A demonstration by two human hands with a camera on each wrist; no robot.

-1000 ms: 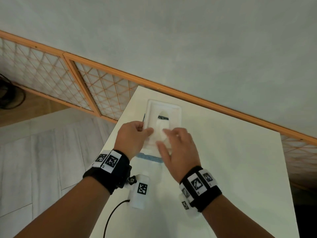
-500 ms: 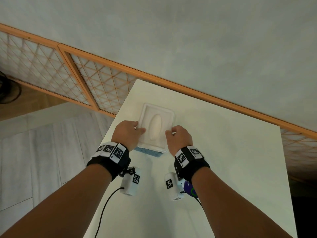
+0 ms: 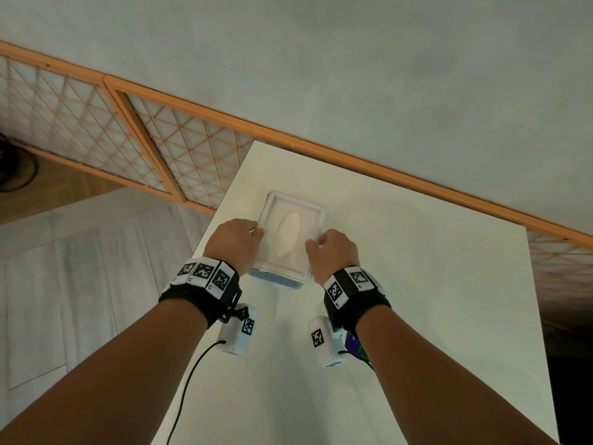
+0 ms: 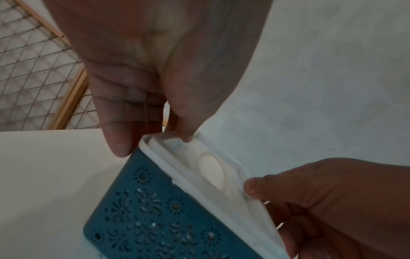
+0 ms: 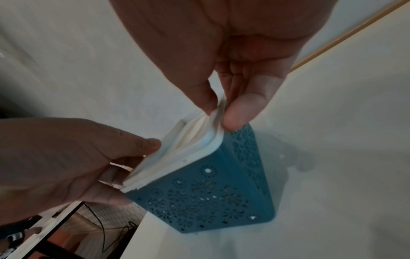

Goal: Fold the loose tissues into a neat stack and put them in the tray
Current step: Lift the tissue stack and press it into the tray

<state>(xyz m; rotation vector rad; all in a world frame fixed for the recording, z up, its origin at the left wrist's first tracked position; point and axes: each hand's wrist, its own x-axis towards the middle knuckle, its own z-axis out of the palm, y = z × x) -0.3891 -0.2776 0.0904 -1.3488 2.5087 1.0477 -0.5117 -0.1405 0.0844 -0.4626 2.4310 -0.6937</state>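
Note:
The tray [image 3: 276, 279] is a blue perforated box [image 4: 155, 219] on the white table, closed by a white lid [image 3: 313, 214]. White tissue shows through the lid's oval opening [image 3: 287, 234]. My left hand [image 3: 256, 231] pinches the lid's left edge, thumb on top and fingers at the side [image 4: 121, 140]. My right hand [image 3: 316, 244] pinches the lid's right edge [image 5: 218, 122] between thumb and fingers. In the right wrist view the blue wall [image 5: 210, 192] stands on the table, and the lid [image 5: 190, 145] sits on its rim. No loose tissue lies outside the box.
The white table [image 3: 417, 300] runs on to the right and toward me. Its left edge [image 3: 224, 200] is close beside the box, with grey floor below. An orange lattice fence [image 3: 154, 146] and a grey wall stand behind. A black cable [image 3: 189, 380] hangs from my left wrist.
One second ago my right hand lay flat over the lid's opening, left hand beside it. Both hands then went to the lid's side edges and grip them; since half a second ago little differs.

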